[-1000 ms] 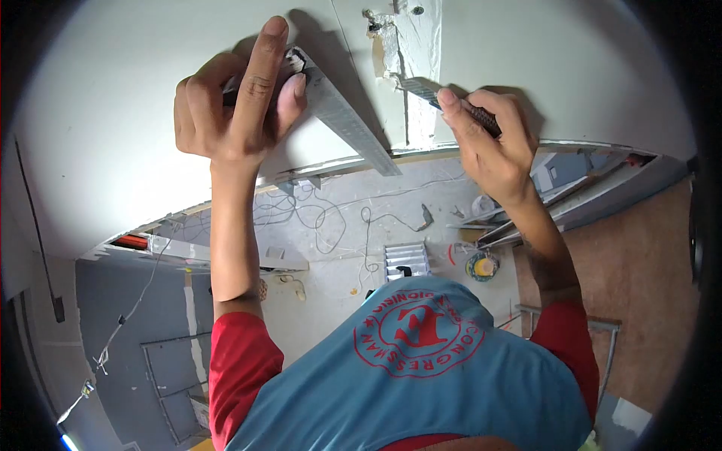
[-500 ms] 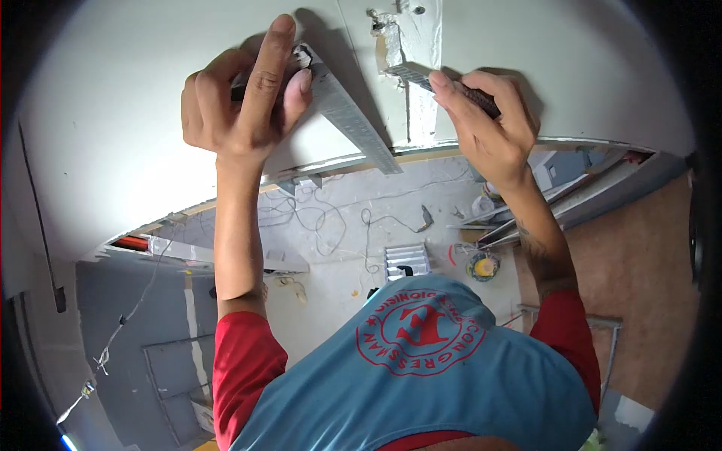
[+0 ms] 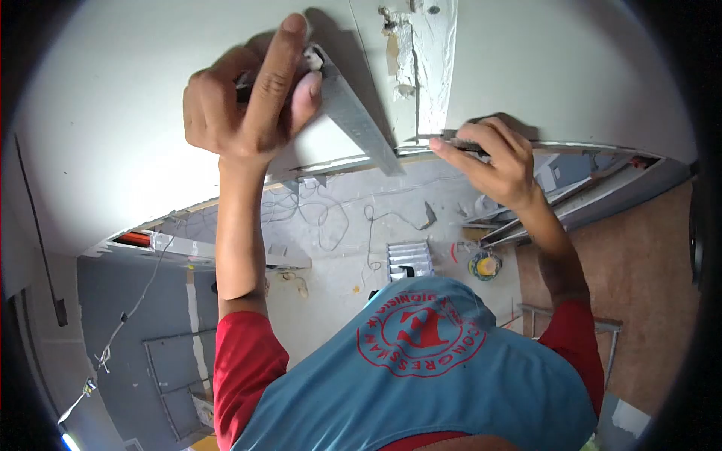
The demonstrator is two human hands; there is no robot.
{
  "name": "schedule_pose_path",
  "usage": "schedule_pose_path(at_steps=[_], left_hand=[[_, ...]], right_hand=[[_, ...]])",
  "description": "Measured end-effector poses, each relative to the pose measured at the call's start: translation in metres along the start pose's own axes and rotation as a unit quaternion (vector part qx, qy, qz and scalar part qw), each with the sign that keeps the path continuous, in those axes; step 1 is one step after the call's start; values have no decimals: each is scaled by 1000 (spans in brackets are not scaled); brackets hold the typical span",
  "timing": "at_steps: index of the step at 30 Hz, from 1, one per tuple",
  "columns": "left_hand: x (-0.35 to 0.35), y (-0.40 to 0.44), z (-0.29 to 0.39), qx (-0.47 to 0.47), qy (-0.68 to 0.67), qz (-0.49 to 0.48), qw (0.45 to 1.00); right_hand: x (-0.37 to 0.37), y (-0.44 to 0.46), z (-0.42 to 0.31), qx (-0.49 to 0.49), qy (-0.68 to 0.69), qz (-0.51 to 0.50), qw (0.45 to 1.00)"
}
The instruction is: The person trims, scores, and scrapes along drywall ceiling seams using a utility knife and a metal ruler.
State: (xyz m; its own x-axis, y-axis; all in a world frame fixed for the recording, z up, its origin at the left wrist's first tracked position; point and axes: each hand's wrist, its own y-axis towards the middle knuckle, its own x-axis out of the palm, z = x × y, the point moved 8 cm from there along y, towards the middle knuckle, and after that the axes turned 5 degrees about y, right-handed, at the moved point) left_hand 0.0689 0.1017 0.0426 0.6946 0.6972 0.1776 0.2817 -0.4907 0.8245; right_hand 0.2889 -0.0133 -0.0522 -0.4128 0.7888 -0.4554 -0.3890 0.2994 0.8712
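Observation:
My left hand [image 3: 252, 113] is closed around a wide steel putty blade [image 3: 359, 116], its index finger stretched over the white panel [image 3: 549, 68]. Whitish putty [image 3: 313, 59] sits at the blade's upper end, near the thumb. My right hand [image 3: 492, 161] grips a small putty knife [image 3: 460, 143] at the panel's lower edge; the fingers hide much of it, and motion blurs it. Between the hands, a strip of shiny white filler [image 3: 434, 75] runs along a panel seam, with a rough, chipped patch [image 3: 397, 56] beside it.
Beyond the panel's edge, loose cables [image 3: 331, 218] trail over the floor [image 3: 331, 278]. A ribbed light-coloured object [image 3: 410, 259] and a round container with yellow contents [image 3: 485, 265] stand there. A thin cable [image 3: 143, 301] hangs at the left; metal frames [image 3: 177, 346] are lower down.
My right hand has drawn the putty knife down from the chipped patch to the panel's lower edge. My left hand keeps its hold on the wide blade, nearly in place.

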Motion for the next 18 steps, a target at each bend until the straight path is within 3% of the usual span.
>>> schedule_pose_path(at_steps=[2, 3, 6, 9, 18], left_hand=[[2, -1, 1, 10, -2, 19, 1000], [-1, 0, 3, 7, -2, 18, 1000], [-2, 6, 5, 6, 18, -51, 999], [2, 3, 3, 1, -3, -2, 1000], [3, 6, 4, -2, -49, 18, 999]], right_hand=[[-12, -2, 9, 20, -17, 83, 996], [-16, -4, 15, 86, -28, 108, 990], [-22, 15, 15, 17, -58, 149, 987], [-18, 20, 17, 20, -59, 150, 987], [-11, 11, 14, 10, -95, 135, 986]])
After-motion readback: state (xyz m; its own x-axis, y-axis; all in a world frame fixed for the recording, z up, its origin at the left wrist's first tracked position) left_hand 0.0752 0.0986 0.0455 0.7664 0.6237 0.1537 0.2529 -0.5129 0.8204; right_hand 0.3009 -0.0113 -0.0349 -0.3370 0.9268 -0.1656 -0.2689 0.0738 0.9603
